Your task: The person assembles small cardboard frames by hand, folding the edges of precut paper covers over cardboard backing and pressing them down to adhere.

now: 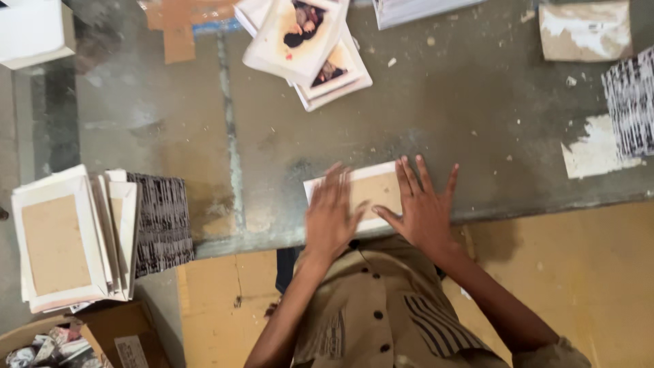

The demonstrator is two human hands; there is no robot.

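A white-bordered sheet with a brown cardboard centre (373, 189) lies at the near edge of the grey table (272, 136). My left hand (330, 217) lies flat on its left part, fingers spread and slightly blurred. My right hand (424, 204) presses flat on its right part, fingers spread, thumb pointing left over the sheet. Neither hand grips anything.
A stack of similar white-and-brown sheets (68, 238) sits at the left, next to a black-and-white printed pile (162, 221). Printed picture cards (310, 48) lie at the far middle. Torn paper (586, 31) and another printed sheet (630, 102) are at the right. A cardboard box (82, 341) stands below left.
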